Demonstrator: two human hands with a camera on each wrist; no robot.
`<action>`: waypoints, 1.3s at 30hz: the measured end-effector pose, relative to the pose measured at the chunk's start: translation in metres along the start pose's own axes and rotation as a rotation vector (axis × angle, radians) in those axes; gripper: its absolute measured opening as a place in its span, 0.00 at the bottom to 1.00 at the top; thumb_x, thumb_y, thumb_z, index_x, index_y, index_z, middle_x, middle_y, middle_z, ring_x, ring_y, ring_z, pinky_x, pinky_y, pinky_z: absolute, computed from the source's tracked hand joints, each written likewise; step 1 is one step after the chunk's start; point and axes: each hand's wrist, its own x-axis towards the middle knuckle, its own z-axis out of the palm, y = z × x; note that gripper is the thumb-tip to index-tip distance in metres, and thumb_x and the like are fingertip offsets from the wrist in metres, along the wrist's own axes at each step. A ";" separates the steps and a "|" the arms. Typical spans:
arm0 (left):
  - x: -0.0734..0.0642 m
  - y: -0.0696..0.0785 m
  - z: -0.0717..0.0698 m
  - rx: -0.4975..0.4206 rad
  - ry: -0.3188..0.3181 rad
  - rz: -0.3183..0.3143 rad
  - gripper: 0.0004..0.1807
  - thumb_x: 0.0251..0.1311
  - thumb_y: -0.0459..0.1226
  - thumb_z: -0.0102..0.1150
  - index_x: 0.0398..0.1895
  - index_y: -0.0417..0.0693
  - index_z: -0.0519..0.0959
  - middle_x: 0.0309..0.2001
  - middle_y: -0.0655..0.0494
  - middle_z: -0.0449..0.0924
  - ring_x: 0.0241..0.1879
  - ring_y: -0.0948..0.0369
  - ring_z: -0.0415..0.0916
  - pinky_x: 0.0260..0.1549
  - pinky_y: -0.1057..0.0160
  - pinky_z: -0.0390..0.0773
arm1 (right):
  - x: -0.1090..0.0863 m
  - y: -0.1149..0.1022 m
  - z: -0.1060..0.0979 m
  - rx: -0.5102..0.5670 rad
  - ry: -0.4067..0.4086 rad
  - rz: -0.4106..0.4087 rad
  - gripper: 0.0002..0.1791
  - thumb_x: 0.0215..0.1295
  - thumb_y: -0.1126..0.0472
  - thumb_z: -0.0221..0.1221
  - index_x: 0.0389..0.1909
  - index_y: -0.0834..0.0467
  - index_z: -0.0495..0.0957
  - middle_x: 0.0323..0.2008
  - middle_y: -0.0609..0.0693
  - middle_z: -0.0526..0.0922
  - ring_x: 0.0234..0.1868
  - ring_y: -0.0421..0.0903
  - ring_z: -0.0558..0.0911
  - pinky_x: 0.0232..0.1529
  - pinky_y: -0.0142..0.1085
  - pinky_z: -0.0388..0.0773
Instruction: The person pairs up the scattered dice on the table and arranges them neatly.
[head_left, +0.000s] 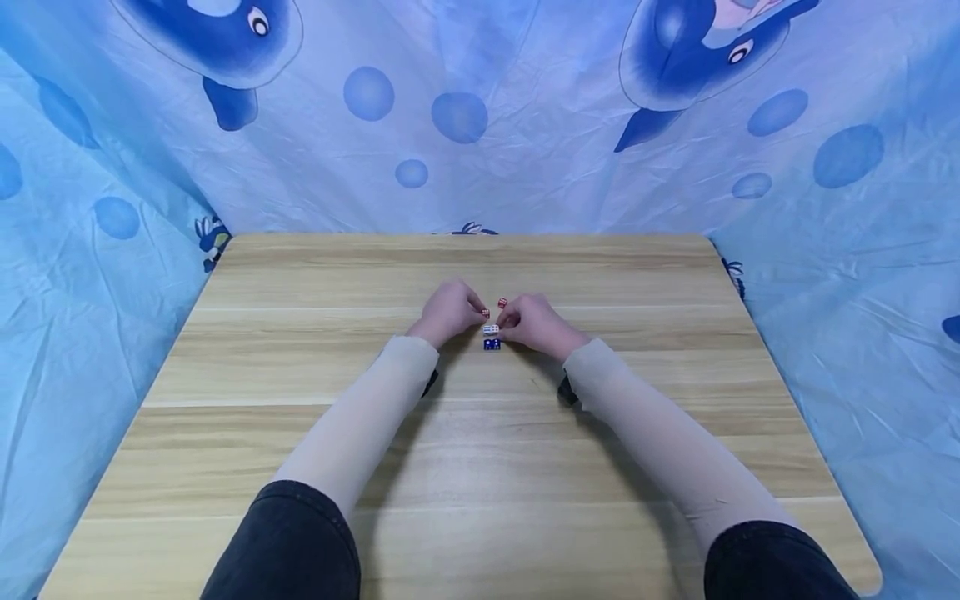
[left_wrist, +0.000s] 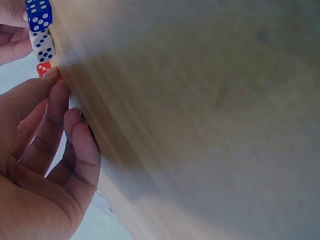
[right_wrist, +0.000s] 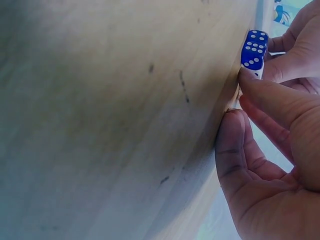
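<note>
My left hand pinches a red die between thumb and fingertip; the left wrist view shows part of this red die beyond the thumb. Just nearer to me, white dice with blue pips sit side by side, and blue dice with white pips stand in front of them. My right hand is at the right end of the white dice, its thumb tip against a white die in the right wrist view. Another red die lies just behind the right fingertips.
The dice are near the middle of a wooden table with light and brown grain. A blue curtain with dolphins and bubbles hangs behind the table and along both sides. Both forearms reach in from the near edge.
</note>
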 end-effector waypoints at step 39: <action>-0.005 0.000 0.001 0.005 -0.007 0.015 0.06 0.58 0.36 0.74 0.38 0.49 0.90 0.45 0.55 0.86 0.47 0.56 0.78 0.47 0.57 0.76 | -0.001 0.003 0.001 0.017 0.008 -0.016 0.06 0.61 0.60 0.73 0.37 0.56 0.89 0.28 0.44 0.84 0.32 0.45 0.80 0.38 0.38 0.76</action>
